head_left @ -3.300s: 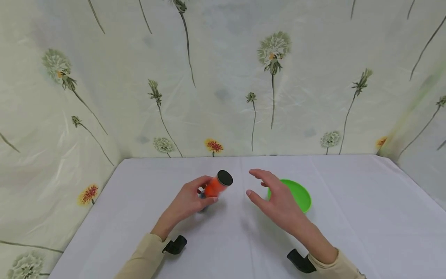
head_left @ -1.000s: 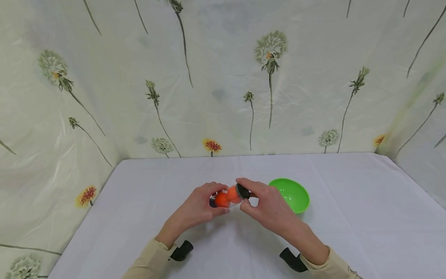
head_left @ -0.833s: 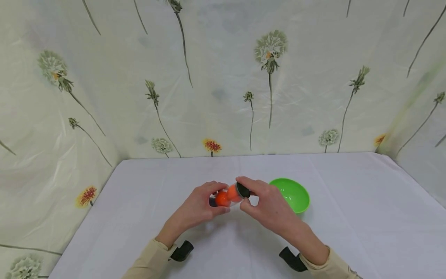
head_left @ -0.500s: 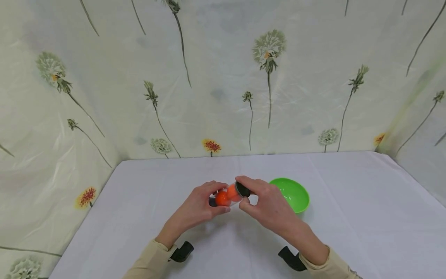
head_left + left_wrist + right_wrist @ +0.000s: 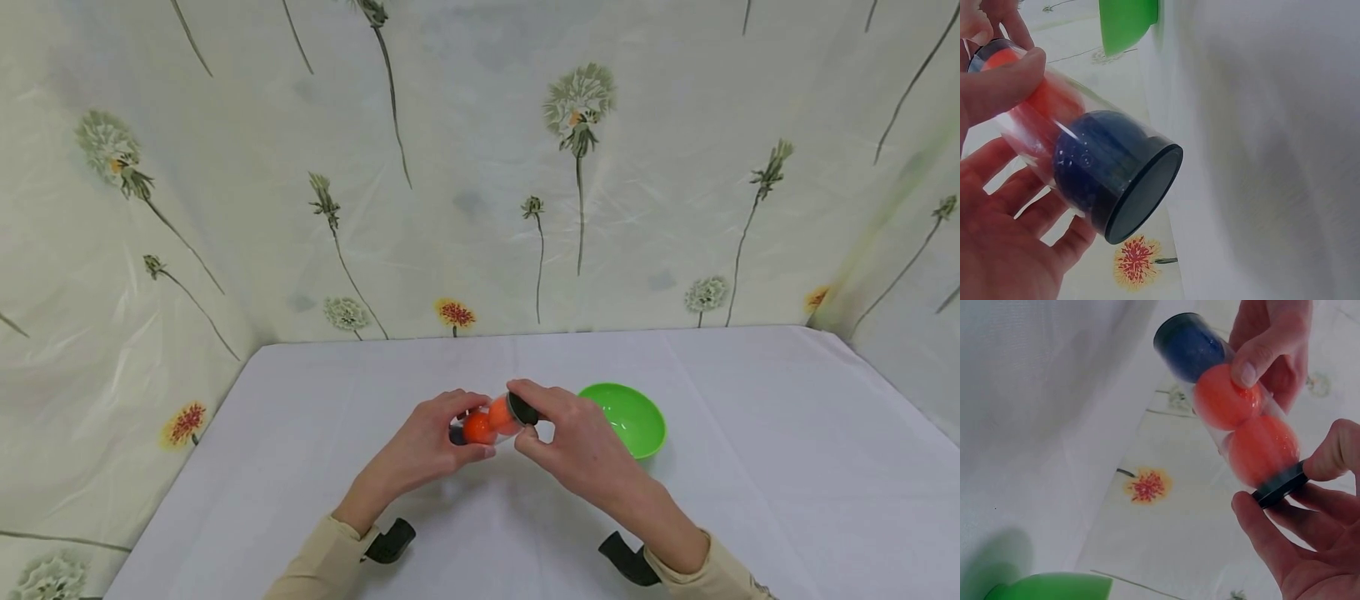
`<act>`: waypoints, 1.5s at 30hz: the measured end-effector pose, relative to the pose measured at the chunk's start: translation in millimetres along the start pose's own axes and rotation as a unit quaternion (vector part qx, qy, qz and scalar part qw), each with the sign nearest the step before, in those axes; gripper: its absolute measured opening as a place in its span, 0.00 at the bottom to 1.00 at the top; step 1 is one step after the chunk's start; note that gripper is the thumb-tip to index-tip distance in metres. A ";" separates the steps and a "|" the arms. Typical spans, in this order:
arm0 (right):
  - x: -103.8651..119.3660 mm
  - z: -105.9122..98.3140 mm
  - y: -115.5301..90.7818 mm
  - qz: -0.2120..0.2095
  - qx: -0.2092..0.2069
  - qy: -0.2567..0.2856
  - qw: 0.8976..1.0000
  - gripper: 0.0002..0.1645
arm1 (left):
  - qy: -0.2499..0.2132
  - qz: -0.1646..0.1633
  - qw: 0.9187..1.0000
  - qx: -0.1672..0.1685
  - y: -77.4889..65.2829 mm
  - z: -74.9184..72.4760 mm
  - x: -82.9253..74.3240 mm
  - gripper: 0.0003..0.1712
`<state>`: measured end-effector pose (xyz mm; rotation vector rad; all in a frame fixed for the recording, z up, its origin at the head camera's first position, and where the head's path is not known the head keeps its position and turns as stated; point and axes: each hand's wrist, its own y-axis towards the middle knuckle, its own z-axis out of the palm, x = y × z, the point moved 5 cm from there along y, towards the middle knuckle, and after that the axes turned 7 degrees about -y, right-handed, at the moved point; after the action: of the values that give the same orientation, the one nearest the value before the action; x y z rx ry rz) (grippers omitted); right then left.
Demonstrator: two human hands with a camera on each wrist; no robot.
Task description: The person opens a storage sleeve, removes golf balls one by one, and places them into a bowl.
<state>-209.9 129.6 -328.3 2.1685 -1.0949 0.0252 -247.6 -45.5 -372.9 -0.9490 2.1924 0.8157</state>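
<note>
A clear plastic tube (image 5: 504, 417) is held tilted above the table, its upper end toward the right. Two orange balls (image 5: 1263, 450) and one dark blue ball (image 5: 1192, 353) sit inside it in a row. My left hand (image 5: 423, 442) grips the tube's body, thumb on the near side and fingers on the far side. My right hand (image 5: 588, 433) pinches the black cap (image 5: 1282, 484) at the orange-ball end between thumb and fingers. That cap is on the tube. The dark end (image 5: 1145, 194) beside the blue ball also looks closed.
Behind my right hand a green bowl (image 5: 637, 421) stands on the white-covered table (image 5: 750, 483). A flower-printed sheet (image 5: 465, 250) hangs at the back and along the sides.
My right hand, earlier apart from the tube with its fingers spread, has come to the cap and pinches it. The tube has tipped further over. Over the last second almost nothing moves.
</note>
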 end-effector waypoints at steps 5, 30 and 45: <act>-0.1 0.0 -0.9 0.005 0.007 0.003 1.000 0.25 | 0.002 -0.005 1.000 0.006 -0.7 0.5 1.4 0.27; -17.1 -0.8 2.2 0.059 0.127 0.154 0.978 0.26 | 0.003 -0.002 1.000 0.022 -2.3 -1.9 0.8 0.25; -13.8 -9.0 6.2 0.042 0.149 0.195 0.969 0.24 | -0.019 0.022 0.999 0.021 -2.0 -1.9 -1.2 0.25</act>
<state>-220.7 142.1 -322.2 2.2413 -0.9964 0.6657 -245.9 -47.5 -371.5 -0.8613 2.1952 0.7993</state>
